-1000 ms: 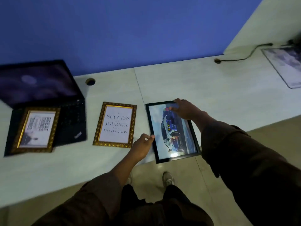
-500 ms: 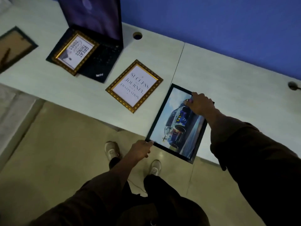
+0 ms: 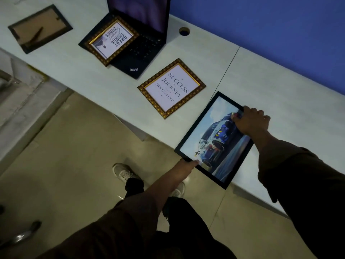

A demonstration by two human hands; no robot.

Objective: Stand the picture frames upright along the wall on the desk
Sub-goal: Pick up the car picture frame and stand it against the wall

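Note:
A black frame with a car picture (image 3: pixel 209 143) lies at the desk's front edge, partly overhanging it. My right hand (image 3: pixel 250 121) grips its far edge. My left hand (image 3: pixel 186 165) pinches its near corner. A gold frame reading "Success" (image 3: pixel 171 87) lies flat to its left. Another gold frame, "Great Things" (image 3: pixel 112 40), rests face up on the laptop's keyboard. A fourth frame (image 3: pixel 39 28) lies face down at the far left, its brown back and stand showing.
An open black laptop (image 3: pixel 141 32) stands against the blue wall (image 3: pixel 270 30). A round cable hole (image 3: pixel 184 31) is in the pale desk (image 3: pixel 280 94). Tan floor and my shoes (image 3: pixel 123 172) are below the desk edge.
The view has swung left and tilted, bringing the face-down frame into sight. The car frame has slid further over the desk edge, with both hands still on it.

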